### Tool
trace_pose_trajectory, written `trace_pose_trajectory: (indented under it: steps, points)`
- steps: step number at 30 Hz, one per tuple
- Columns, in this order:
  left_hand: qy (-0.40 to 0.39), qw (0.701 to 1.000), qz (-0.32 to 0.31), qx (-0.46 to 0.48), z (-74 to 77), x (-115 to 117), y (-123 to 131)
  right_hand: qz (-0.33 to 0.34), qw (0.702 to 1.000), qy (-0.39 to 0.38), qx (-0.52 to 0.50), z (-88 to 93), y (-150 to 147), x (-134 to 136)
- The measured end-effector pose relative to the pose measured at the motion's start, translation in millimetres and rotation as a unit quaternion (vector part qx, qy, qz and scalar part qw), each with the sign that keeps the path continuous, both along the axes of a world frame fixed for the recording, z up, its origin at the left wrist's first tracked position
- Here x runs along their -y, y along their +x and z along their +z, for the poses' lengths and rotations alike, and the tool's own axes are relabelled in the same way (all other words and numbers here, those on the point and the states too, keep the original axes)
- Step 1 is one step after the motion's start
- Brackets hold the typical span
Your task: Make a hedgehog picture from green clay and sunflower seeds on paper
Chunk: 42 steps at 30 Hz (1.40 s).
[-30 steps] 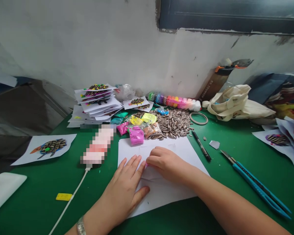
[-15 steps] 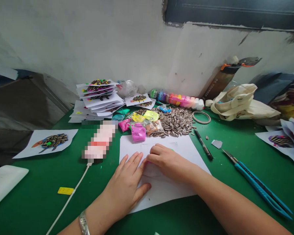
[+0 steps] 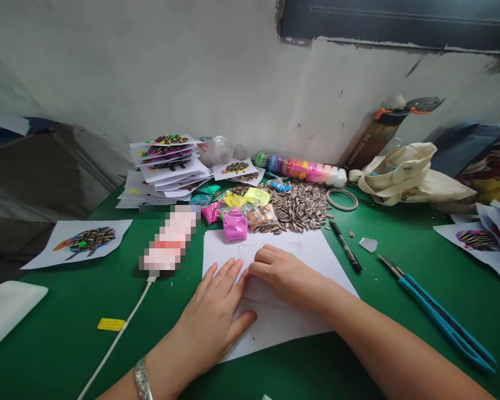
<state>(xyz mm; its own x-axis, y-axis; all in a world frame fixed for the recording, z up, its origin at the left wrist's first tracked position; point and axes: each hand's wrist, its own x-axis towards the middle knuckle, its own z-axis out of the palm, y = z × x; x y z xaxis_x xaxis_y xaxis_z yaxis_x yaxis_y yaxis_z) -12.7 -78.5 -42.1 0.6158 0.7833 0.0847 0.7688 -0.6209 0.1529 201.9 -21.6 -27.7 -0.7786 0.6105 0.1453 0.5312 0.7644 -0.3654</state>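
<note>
White paper (image 3: 275, 333) lies on the green table in front of me. My left hand (image 3: 219, 305) rests flat on its left part, fingers stretched forward. Over the middle of the sheet, my right hand (image 3: 281, 272) has its fingers curled and pinched close to my left index finger. What the pinch holds, if anything, is hidden from me. A small green bit shows just behind the right knuckles. Beyond the paper's far edge sit a magenta clay packet (image 3: 235, 225) and a heap of striped sunflower seeds (image 3: 304, 205).
A pen (image 3: 345, 247) and a blue utility knife (image 3: 445, 319) with bared blade lie at right. Left are a seed picture card (image 3: 85, 244) and a white cable (image 3: 116, 341). A stack of cards (image 3: 170, 175), clay tubs (image 3: 302, 169) and a cloth bag (image 3: 412, 175) stand along the back.
</note>
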Motion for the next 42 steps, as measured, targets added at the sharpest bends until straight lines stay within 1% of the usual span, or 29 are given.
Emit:
trace_pose_trajectory:
  steps: [6,10,14,20,27,30,32,33,35,37,39,40,42]
  points:
    - [-0.003,1.000,0.000,-0.002,3.0,0,1,0.004,1.000,-0.003,-0.004,2.8,-1,-1]
    - [0.004,1.000,0.000,-0.008,1.0,1,1,0.000,1.000,-0.001,0.010,4.7,-3,0]
    - [0.007,1.000,0.002,-0.004,-1.8,1,0,0.011,1.000,-0.010,0.009,5.7,-3,1]
    - [-0.004,1.000,0.003,0.011,-0.4,1,1,0.003,1.000,-0.008,-0.005,3.8,-1,-1]
    - [-0.003,1.000,0.000,0.006,3.3,0,1,-0.002,1.000,-0.001,-0.003,2.0,-2,-1]
    - [0.003,1.000,-0.001,0.006,4.4,0,1,-0.011,0.999,-0.020,-0.039,-1.3,-1,-3]
    - [0.010,1.000,-0.005,-0.001,5.0,0,2,-0.040,0.993,-0.047,-0.097,-4.4,3,-7]
    - [0.014,1.000,-0.008,-0.005,5.3,0,2,-0.066,0.987,-0.060,-0.135,-6.1,5,-10]
    - [0.020,1.000,-0.010,-0.009,5.6,0,1,-0.138,0.964,-0.078,-0.214,-9.6,12,-18]
    - [0.023,1.000,-0.008,-0.007,5.3,0,1,-0.217,0.933,-0.098,-0.271,-12.8,19,-24]
    - [0.025,1.000,-0.006,-0.003,4.4,0,0,-0.275,0.907,-0.132,-0.291,-15.0,25,-28]
    - [0.026,1.000,-0.006,-0.001,3.8,0,0,-0.291,0.899,-0.148,-0.293,-15.5,27,-28]
    - [0.027,1.000,-0.006,-0.001,2.4,-1,-1,-0.299,0.894,-0.165,-0.289,-15.6,29,-26]
